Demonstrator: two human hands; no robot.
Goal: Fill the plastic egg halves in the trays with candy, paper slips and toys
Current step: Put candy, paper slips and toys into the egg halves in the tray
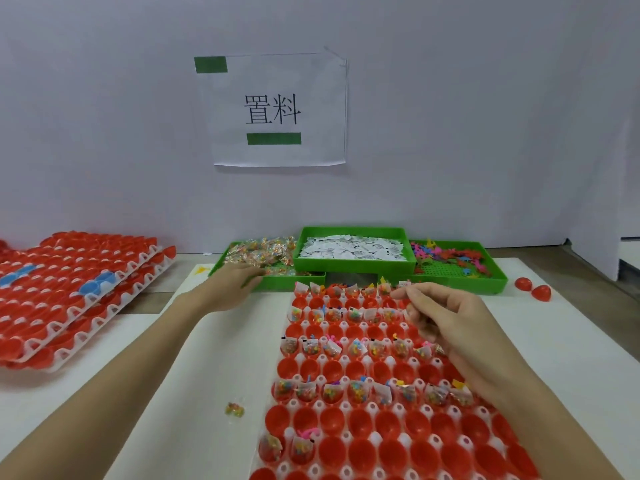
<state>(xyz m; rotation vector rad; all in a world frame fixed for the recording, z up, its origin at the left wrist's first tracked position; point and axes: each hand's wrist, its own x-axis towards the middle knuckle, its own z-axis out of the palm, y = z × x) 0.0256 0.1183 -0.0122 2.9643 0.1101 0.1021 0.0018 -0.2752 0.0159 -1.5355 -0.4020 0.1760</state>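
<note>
A white tray (372, 407) of red egg halves (332, 370) lies in front of me. Alternate rows hold candy packets, paper slips and small toys; the rows between are empty. My left hand (235, 285) reaches forward, its fingers at the candy packets (263, 252) in the left green tray (277, 282). My right hand (446, 317) hovers over the tray's far right part with fingers curled; whether it holds anything is hidden. Paper slips (349, 249) fill the raised middle green tray (353, 266). Coloured toys (450, 258) lie in the right green tray (460, 284).
Stacked trays of red halves (69, 306), with a few blue ones (97, 282), sit at the left. One stray candy packet (234, 409) lies on the white mat left of the tray. Two loose red halves (533, 288) lie at the right. A wall with a paper sign stands behind.
</note>
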